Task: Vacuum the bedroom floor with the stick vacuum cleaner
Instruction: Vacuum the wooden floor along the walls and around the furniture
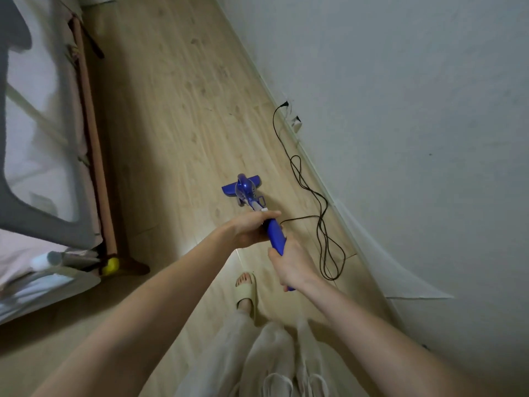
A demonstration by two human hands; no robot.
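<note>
Left hand (252,229) and right hand (289,265) curled tight around vacuum (247,193) handle; head flat on floor (177,110). Cord (320,210) looped near wall (400,110)

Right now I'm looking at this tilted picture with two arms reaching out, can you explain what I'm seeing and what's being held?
This is one view from a camera worn on a person's head, looking down, so the room appears slanted. The two bare arms are that person's own. The left hand grips the blue stick vacuum cleaner higher along its handle; the right hand grips the handle's end. The vacuum's head rests on the wooden floor. Its black power cord lies looped on the floor beside the white wall. A bed stands on the left, and a slippered foot shows below.
</note>
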